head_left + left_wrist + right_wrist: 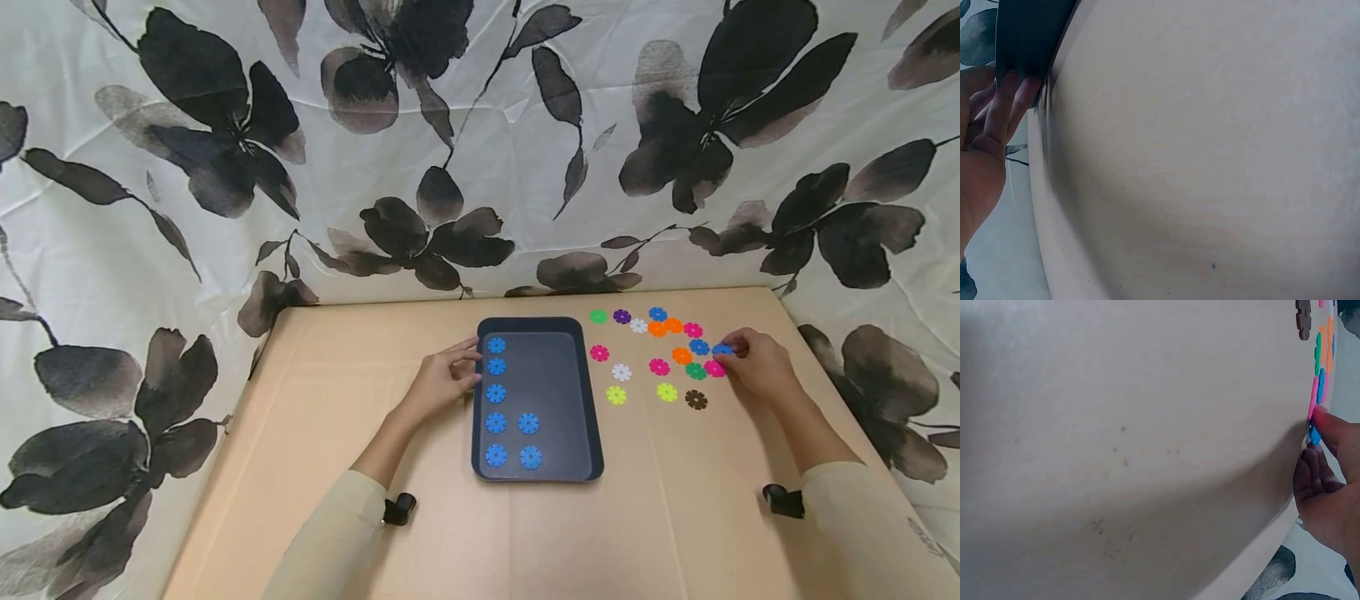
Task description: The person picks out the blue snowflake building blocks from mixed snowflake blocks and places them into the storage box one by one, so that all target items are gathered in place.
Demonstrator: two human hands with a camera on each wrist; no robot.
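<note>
My right hand point(757, 365) pinches a blue snowflake disc point(722, 350) between thumb and fingertips at the right edge of the scattered coloured discs point(660, 367) on the tan table point(337, 400). My left hand point(442, 377) rests with relaxed, nearly straight fingers point(1007, 103) against the left rim of the dark tray point(555, 392), which holds seven blue discs point(497, 393).

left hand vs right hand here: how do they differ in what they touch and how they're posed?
The left hand rests its fingers on the left rim of the dark tray; the right hand pinches a blue disc on the table. The left hand's fingers look fairly straight in the left wrist view; the right hand's fingertips close together on the disc. Both reach forward over the tan table in cream sleeves.
</note>
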